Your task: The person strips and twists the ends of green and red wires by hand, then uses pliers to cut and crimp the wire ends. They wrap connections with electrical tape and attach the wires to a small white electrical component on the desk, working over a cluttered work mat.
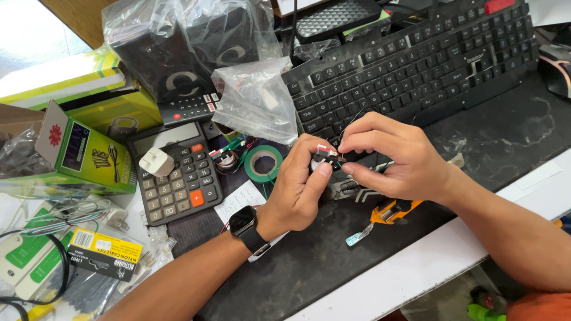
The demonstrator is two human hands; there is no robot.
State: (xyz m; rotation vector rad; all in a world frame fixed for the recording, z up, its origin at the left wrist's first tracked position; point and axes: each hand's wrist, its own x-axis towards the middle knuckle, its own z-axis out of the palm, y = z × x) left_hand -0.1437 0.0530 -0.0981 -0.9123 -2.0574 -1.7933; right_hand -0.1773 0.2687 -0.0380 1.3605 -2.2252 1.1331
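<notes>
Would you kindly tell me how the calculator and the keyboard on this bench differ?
The calculator is compact, with a display and one orange key; the keyboard is long and wide, with no display and one red key at its far corner. A white plug adapter rests on the calculator; nothing lies on the keyboard's keys. Both are black and lie flat.

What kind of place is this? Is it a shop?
Probably a small electronics repair bench. Both hands, left hand and right hand, hold a small wired part, with pliers, green tape and a keyboard around them.
</notes>
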